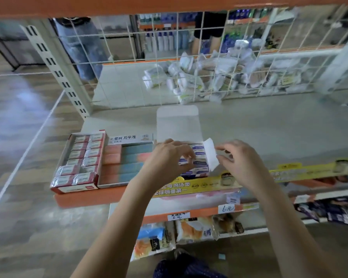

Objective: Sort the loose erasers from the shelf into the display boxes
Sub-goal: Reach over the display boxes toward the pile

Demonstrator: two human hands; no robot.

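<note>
Three display boxes stand side by side at the shelf's front edge. The right box (pixel 178 125) has its white lid folded up and holds blue-and-white erasers (pixel 200 163). My left hand (pixel 167 155) hovers over this box, its fingers pinching one blue-and-white eraser (pixel 184 161). My right hand (pixel 239 159) is at the box's right side, touching its white side flap (pixel 211 153). The middle box (pixel 129 140) holds pink and teal erasers. The left red box (pixel 76 188) is filled with red-wrapped erasers.
The grey shelf board (pixel 259 127) stretches right and back to a wire grid (pixel 169 63), behind which lie piled white packets. An orange edge with a yellow strip (pixel 219 184) fronts the shelf. Snack packs lie on the shelf below. Two people stand beyond the grid.
</note>
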